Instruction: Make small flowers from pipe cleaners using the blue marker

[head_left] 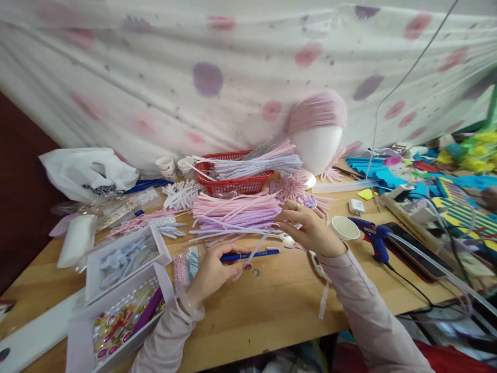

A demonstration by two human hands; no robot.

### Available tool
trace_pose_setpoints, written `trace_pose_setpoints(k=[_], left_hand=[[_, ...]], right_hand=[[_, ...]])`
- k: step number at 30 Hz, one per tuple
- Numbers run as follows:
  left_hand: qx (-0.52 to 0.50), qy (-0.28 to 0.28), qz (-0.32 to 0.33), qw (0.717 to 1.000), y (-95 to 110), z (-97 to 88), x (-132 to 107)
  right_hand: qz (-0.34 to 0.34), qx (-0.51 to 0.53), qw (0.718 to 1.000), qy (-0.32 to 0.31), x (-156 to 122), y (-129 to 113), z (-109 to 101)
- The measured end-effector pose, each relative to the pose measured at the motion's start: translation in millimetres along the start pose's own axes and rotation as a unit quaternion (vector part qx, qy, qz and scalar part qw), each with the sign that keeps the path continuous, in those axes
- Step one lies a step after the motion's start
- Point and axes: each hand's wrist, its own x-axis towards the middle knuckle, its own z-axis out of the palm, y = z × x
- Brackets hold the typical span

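A pale lilac pipe cleaner (259,244) slants between my two hands, above the wooden table. My left hand (213,272) pinches its lower end between thumb and finger, leaving a short tip sticking out below. At the upper end, the fingertips of my right hand (306,228) are closed on the stem. A blue pen (267,253) lies on the table just behind the pipe cleaner, partly covered by my left hand. Beyond my hands are bundles of pink pipe cleaners (233,206) and purple pipe cleaners (236,223).
Behind the bundles stands a red basket (233,185) holding more pipe cleaners. A foam head (316,147) wears a pink cap. White boxes of beads (120,316) sit at left. On the right are a paper cup (345,228), a blue glue gun (375,238) and a phone (413,251).
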Motion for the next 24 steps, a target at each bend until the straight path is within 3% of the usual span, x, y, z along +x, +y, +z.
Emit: trace_pose_setpoints(k=[3, 8, 13, 18, 21, 24], left_hand=[[-0.031, -0.014, -0.029, 0.999, -1, -1.4, -1], [-0.077, -0.004, -0.042, 0.996, -6, -4.8, -1], [-0.174, 0.039, -0.022, 0.984, -10, -2.1, 7], [-0.234, 0.127, 0.025, 0.964, -11, 1.7, 25], [-0.201, 0.174, 0.046, 0.963, -10, 2.7, 33], [-0.136, 0.181, 0.056, 0.973, -11, 4.4, 35]], right_hand=[[0.002, 0.008, 1.000, -0.005, 10, 5, 11], [0.063, 0.007, 0.998, 0.017, 13, 14, 26], [0.120, 0.037, 0.992, -0.002, 10, 23, 48], [0.120, 0.023, 0.990, -0.076, 1, 6, 69], [0.096, -0.016, 0.987, -0.130, -6, -10, 76], [0.044, -0.033, 0.985, -0.162, -9, -20, 73]])
